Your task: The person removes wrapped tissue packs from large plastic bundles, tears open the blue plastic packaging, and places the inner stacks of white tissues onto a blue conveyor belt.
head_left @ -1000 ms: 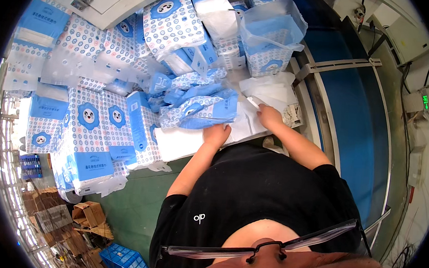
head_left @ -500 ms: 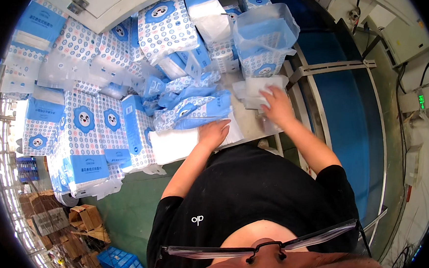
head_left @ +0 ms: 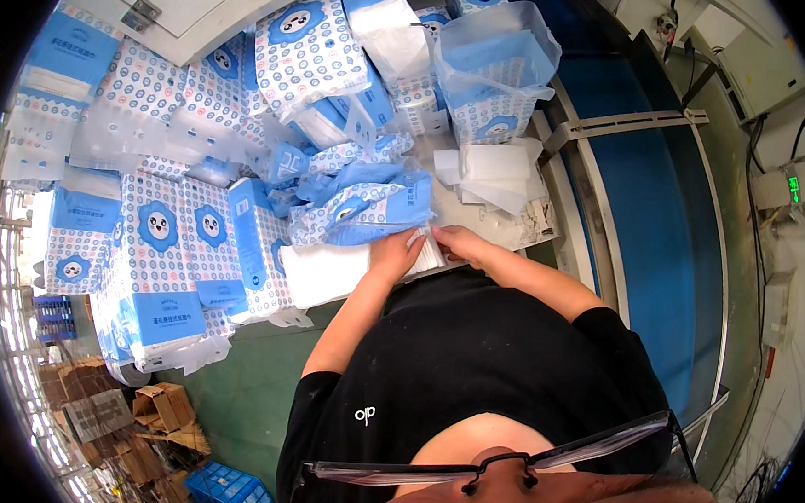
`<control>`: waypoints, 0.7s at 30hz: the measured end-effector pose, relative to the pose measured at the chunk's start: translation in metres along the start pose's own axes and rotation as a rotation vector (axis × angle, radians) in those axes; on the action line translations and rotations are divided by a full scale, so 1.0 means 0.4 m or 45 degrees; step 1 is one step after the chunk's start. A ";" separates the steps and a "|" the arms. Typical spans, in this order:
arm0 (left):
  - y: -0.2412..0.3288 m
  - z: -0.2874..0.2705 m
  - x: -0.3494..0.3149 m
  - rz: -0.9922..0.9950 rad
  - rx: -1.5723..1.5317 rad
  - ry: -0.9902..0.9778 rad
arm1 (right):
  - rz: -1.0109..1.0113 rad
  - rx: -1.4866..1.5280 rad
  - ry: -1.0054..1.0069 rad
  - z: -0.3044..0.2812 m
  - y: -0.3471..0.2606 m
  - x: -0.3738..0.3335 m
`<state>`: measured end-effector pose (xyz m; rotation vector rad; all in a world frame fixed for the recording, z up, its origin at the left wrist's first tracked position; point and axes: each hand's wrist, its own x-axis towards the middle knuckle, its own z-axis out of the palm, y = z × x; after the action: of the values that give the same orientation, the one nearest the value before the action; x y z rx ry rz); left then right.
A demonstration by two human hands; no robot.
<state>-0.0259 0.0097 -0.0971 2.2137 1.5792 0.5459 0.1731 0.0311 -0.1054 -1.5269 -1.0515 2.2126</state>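
Observation:
A long stack of white paper tissues (head_left: pixel 326 273) lies along the front edge of the work table. My left hand (head_left: pixel 393 254) is closed over its right part, fingers bent against the paper. At the stack's right end, my right hand (head_left: pixel 458 244) has its fingers pinched on the folded sheet edges. Just beyond both hands lies a crumpled blue-and-white printed plastic bag (head_left: pixel 359 207). Some loose white sheets (head_left: pixel 497 174) rest on the table to the far right of my hands.
Filled tissue packs (head_left: pixel 158 227) are piled at the left and back. An open translucent bag (head_left: pixel 497 64) stands at the back right. A blue conveyor belt (head_left: pixel 654 212) runs along the right. Cardboard boxes (head_left: pixel 162 407) and a blue crate (head_left: pixel 229 492) are on the floor.
My right hand has left the loose white sheets and come down-left to the stack's right end. Those sheets now lie spread out. My left hand has stayed on the stack.

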 end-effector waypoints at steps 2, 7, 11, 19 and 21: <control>-0.004 0.009 0.001 0.008 0.005 0.012 | -0.239 -0.202 0.009 0.013 0.029 0.027; -0.007 0.013 -0.001 -0.040 0.034 0.012 | -0.165 0.067 -0.079 -0.010 0.091 0.084; -0.011 0.016 -0.003 -0.073 -0.003 0.056 | -0.185 -0.051 -0.003 -0.008 0.089 0.077; -0.018 0.012 -0.005 -0.111 -0.102 0.012 | -0.136 -0.101 0.007 -0.026 0.100 0.080; -0.020 0.012 -0.006 -0.085 -0.075 0.032 | -0.084 0.049 0.011 -0.029 0.105 0.085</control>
<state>-0.0307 0.0094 -0.1054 2.1108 1.6221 0.5953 0.1770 0.0256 -0.1602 -1.4635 -1.0356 2.1674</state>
